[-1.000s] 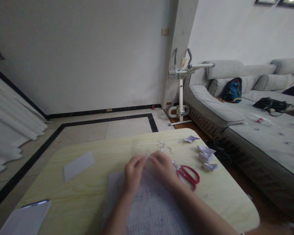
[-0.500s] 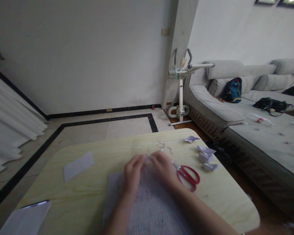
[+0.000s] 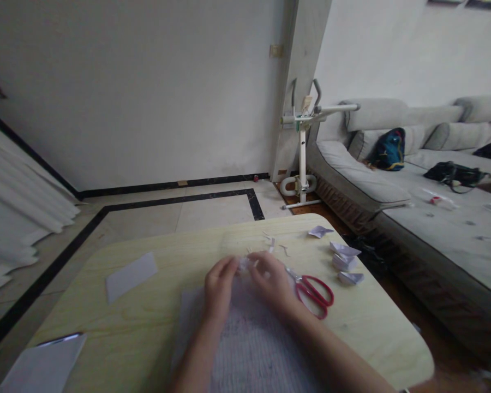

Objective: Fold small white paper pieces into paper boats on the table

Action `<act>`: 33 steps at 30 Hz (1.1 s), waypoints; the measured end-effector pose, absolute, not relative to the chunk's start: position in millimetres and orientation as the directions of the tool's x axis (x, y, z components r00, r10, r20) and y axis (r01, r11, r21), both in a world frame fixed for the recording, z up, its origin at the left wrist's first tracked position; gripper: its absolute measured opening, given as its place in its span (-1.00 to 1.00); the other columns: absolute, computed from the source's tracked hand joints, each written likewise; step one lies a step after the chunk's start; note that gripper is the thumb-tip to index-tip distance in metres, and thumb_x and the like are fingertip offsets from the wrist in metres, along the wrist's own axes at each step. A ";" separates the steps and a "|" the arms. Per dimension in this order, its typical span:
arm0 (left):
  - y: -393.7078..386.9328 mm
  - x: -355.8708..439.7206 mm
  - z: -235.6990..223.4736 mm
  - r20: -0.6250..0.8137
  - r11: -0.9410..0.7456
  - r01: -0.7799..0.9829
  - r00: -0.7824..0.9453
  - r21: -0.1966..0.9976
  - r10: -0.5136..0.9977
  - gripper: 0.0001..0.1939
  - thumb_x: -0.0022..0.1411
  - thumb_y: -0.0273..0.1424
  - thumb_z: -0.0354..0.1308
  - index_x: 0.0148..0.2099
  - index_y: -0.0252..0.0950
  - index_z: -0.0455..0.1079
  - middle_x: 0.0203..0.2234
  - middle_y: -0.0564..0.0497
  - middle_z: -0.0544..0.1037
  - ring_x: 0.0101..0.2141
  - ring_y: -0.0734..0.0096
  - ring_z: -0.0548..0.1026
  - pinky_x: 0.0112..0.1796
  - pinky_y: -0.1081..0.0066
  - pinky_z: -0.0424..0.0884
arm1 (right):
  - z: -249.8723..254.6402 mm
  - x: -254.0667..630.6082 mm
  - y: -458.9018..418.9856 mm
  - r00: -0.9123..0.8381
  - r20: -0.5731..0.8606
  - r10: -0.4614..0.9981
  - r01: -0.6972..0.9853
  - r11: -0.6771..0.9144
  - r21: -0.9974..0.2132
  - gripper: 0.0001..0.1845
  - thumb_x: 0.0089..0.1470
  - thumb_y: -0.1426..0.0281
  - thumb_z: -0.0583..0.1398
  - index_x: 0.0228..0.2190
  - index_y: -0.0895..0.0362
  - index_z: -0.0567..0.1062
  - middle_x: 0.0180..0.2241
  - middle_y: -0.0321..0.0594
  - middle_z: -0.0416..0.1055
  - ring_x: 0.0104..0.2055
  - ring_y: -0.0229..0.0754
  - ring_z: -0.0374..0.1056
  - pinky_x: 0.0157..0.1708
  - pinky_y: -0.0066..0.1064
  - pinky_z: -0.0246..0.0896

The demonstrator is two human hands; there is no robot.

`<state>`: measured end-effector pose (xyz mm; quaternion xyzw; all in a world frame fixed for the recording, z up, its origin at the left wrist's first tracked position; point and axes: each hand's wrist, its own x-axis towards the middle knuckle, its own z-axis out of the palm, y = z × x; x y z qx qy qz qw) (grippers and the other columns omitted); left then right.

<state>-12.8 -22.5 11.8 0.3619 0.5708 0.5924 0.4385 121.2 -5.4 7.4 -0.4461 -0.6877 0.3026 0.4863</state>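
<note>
Between the fingertips of both hands is a small whitish piece of paper (image 3: pixel 244 264), blurred and partly covered. My left hand (image 3: pixel 219 285) pinches its left side, and my right hand (image 3: pixel 272 279) is closed on the right side. Under my wrists lies a large sheet of paper (image 3: pixel 253 349) covered in lines of writing. Red-handled scissors (image 3: pixel 319 292) rest just right of my right hand, the blades partly behind it. Thin paper scraps (image 3: pixel 272 245) are scattered beyond my fingers.
Several folded paper pieces (image 3: pixel 343 256) sit at the table's right edge. A blank paper (image 3: pixel 131 277) lies at left, and another paper (image 3: pixel 45 365) with a pen (image 3: pixel 60 340) is at the near left corner. A grey sofa (image 3: pixel 425 224) stands beyond the table (image 3: pixel 372 327).
My fingers have shifted slightly around the small paper, and more of it shows between them. The scissors and the other papers lie where they were.
</note>
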 end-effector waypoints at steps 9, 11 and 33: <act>-20.9 -8.3 18.8 -0.114 -0.004 -0.325 -0.345 0.946 0.932 -0.73 -0.02 -0.23 0.27 -0.36 -0.36 0.45 -0.48 0.00 0.53 -0.42 0.40 0.48 -0.34 0.43 0.39 | 5.5 120.6 -6.6 -0.175 0.385 0.906 0.369 0.423 -0.827 -0.94 0.02 0.41 0.19 -0.47 0.13 0.45 -0.53 -0.29 0.38 -0.51 -0.28 0.25 -0.49 -0.48 0.18; -20.7 -7.1 18.7 -0.114 -0.017 -0.342 -0.357 0.940 0.927 -0.73 -0.01 -0.22 0.26 -0.37 -0.34 0.44 -0.48 0.01 0.52 -0.43 0.42 0.48 -0.34 0.44 0.39 | 6.4 120.3 -7.4 -0.157 0.378 0.912 0.371 0.410 -0.833 -0.90 0.03 0.38 0.19 -0.48 0.13 0.45 -0.54 -0.28 0.39 -0.53 -0.28 0.25 -0.50 -0.47 0.18; -25.3 -8.5 19.0 0.003 -0.019 -0.038 -0.364 0.999 0.931 -0.77 0.03 -0.25 0.24 -0.34 -0.33 0.50 -0.48 0.00 0.55 -0.38 0.33 0.49 -0.32 0.42 0.39 | 16.1 117.9 -5.7 -0.121 0.223 0.967 0.351 0.252 -0.902 -0.90 -0.04 0.43 0.23 -0.38 0.15 0.52 -0.45 -0.24 0.49 -0.44 -0.23 0.37 -0.46 -0.47 0.24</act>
